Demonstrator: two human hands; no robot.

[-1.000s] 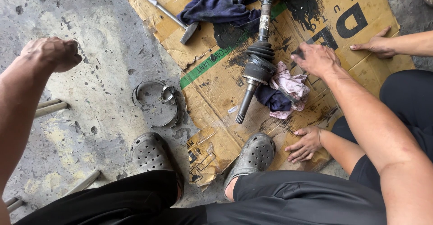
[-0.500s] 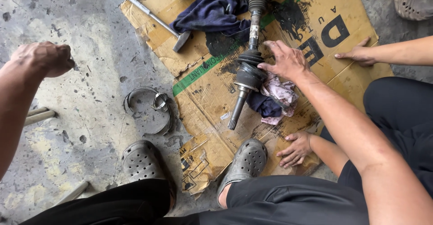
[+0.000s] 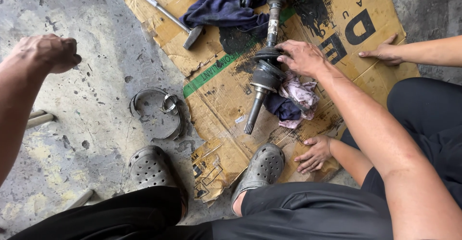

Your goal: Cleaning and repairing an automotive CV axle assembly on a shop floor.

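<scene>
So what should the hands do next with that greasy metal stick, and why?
Probably bring the left hand over to steady the axle shaft. Only the right hand touches it, at the joint, and the left is a fist in the air above the concrete floor.

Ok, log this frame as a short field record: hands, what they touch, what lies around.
right hand: rests on the greasy drive shaft
left hand: closed fist, raised over the concrete floor, touching nothing
shaft lies on: cardboard sheet
beside shaft: pink rag, dark blue cloth
on floor: metal clamp bands
other person's hands: flat on the cardboard
</scene>
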